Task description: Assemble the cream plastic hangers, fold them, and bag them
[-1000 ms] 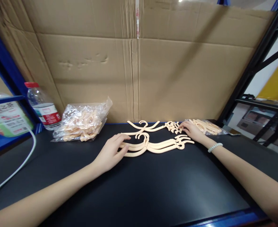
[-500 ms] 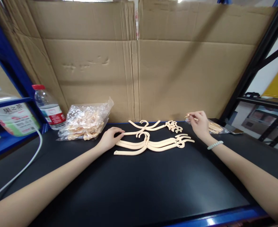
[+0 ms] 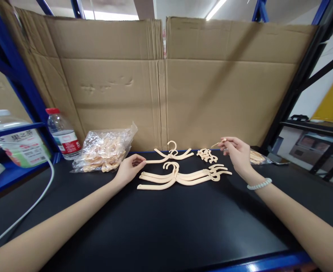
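Note:
My left hand (image 3: pixel 130 168) pinches the left end of a beige plastic clothes hanger (image 3: pixel 158 161), the farther one, whose hook stands up near the cardboard. Another hanger arm lies alongside it, partly overlapped. Above the table at the right, my right hand (image 3: pixel 236 153) is closed on a thin beige hanger piece (image 3: pixel 218 144); its exact shape is partly hidden by the fingers. Nearer to me lie several stacked hangers (image 3: pixel 161 186) with their hooks at the middle. Curved beige pieces (image 3: pixel 219 172) lie at their right ends. A small pile of beige parts (image 3: pixel 207 155) lies behind those.
A clear bag of beige parts (image 3: pixel 105 149) and a red-capped bottle (image 3: pixel 66 138) stand at the left, beside a large jug (image 3: pixel 22 145) and a white cable (image 3: pixel 46 181). Cardboard (image 3: pixel 112 94) walls the back. Another bag (image 3: pixel 258 157) and a phone (image 3: pixel 279 160) lie right.
My right hand has moved slightly left, bringing its thin piece toward the small pile. The farther hanger's hook now stands higher. The camera view has tilted upward.

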`<state>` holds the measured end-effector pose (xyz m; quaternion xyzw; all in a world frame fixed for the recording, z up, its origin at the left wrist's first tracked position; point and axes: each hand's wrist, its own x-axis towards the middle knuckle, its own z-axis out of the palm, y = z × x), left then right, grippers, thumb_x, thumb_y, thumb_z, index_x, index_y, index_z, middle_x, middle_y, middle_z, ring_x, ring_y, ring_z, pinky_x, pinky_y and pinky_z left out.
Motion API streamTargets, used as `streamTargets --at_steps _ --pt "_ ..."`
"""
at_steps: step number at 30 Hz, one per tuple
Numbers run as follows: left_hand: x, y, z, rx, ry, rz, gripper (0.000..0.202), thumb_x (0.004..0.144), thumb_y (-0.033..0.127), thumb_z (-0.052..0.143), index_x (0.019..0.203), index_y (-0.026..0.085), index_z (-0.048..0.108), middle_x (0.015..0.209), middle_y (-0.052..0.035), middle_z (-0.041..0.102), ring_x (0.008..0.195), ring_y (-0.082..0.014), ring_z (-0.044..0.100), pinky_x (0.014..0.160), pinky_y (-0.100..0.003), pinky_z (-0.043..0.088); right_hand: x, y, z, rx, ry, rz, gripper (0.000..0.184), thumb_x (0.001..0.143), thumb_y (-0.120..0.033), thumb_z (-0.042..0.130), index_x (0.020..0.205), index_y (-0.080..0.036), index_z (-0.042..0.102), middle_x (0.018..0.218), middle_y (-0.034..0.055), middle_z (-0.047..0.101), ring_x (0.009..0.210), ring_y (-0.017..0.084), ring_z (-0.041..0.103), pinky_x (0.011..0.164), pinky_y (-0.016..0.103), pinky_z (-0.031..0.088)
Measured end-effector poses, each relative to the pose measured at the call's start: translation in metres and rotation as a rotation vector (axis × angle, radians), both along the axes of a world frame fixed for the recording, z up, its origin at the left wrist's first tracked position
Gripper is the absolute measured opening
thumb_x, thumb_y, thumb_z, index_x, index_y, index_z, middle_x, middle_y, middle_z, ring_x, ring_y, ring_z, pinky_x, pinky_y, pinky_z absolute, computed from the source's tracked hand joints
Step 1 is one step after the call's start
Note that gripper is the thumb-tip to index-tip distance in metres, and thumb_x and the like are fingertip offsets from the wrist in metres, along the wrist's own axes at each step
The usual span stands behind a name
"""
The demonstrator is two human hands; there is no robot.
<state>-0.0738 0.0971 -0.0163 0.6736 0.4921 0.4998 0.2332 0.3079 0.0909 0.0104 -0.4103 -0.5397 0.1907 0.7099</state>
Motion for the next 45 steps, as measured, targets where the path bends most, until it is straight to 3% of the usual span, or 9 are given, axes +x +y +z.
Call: streamTargets --at_steps 7,12,18,23,28,34,39,45 --pt "-0.002 -0.008 0.002 -0.042 -0.288 0.08 0.03 0.06 0.038 0.078 0.077 0.016 0.067 0.067 -0.0046 0.071 0.068 -0.0191 0.068 0.069 -0.031 0.053 -0.011 -0.014 0.011 -0.125 0.174 0.093 0.021 0.071 -0.034 0.07 0.077 -0.014 0.069 0.074 0.0074 0.069 0.057 0.012 0.061 0.044 0.019 0.043" --pt "0.003 -0.015 0.004 -0.09 -0.425 0.08 0.031 0.056 0.035 0.08 0.075 0.014 0.067 0.069 -0.0052 0.072 0.07 -0.0176 0.068 0.071 -0.029 0.053 -0.018 -0.014 0.0 -0.286 0.16 0.166 0.029 0.063 -0.037 0.078 0.077 -0.013 0.069 0.073 0.008 0.071 0.068 0.016 0.068 0.054 0.022 0.051" --pt "0.013 -0.026 0.008 -0.144 -0.528 0.023 0.031 0.052 0.033 0.084 0.071 0.015 0.067 0.07 -0.0027 0.07 0.071 -0.0155 0.067 0.071 -0.026 0.053 -0.021 -0.009 -0.014 -0.37 0.078 0.248 0.033 0.055 -0.033 0.083 0.073 -0.016 0.062 0.065 0.0058 0.07 0.061 0.017 0.067 0.052 0.023 0.051" --pt "0.015 -0.029 0.009 -0.168 -0.582 -0.035 0.032 0.051 0.032 0.086 0.07 0.015 0.068 0.069 -0.0012 0.069 0.072 -0.0129 0.065 0.067 -0.021 0.05 -0.022 -0.01 -0.016 -0.364 0.136 0.33 0.053 0.054 -0.029 0.087 0.097 -0.018 0.058 0.071 0.003 0.071 0.066 0.018 0.07 0.061 0.026 0.057" --pt "0.016 -0.029 0.009 -0.175 -0.595 -0.044 0.033 0.049 0.033 0.087 0.069 0.016 0.068 0.071 0.0 0.067 0.071 -0.0115 0.06 0.064 -0.02 0.049 -0.013 -0.007 -0.014 -0.525 0.043 0.469 0.031 0.057 -0.025 0.086 0.079 -0.014 0.068 0.081 0.0064 0.072 0.076 0.019 0.071 0.068 0.025 0.06" --pt "0.016 -0.027 0.007 -0.146 -0.55 -0.052 0.032 0.05 0.033 0.086 0.069 0.017 0.066 0.074 -0.0001 0.065 0.065 -0.0113 0.056 0.063 -0.024 0.047 -0.004 -0.012 -0.005 -0.682 0.021 0.653 0.019 0.069 -0.019 0.081 0.078 -0.015 0.065 0.086 0.0054 0.07 0.087 0.018 0.07 0.082 0.025 0.059" --pt "0.016 -0.027 0.006 -0.14 -0.529 -0.075 0.031 0.053 0.033 0.085 0.069 0.017 0.066 0.074 -0.0003 0.066 0.067 -0.0121 0.056 0.066 -0.025 0.046 -0.011 -0.022 0.004 -0.832 0.11 0.803 0.017 0.072 -0.013 0.077 0.08 -0.013 0.062 0.099 0.0116 0.07 0.093 0.025 0.07 0.087 0.034 0.058" --pt "0.017 -0.027 0.005 -0.13 -0.537 -0.096 0.03 0.054 0.032 0.086 0.07 0.017 0.066 0.073 0.0004 0.065 0.068 -0.0118 0.056 0.067 -0.024 0.045 -0.014 -0.024 0.003 -0.875 0.146 0.894 0.016 0.075 -0.014 0.075 0.076 -0.013 0.059 0.087 0.0109 0.07 0.093 0.028 0.07 0.083 0.028 0.058"
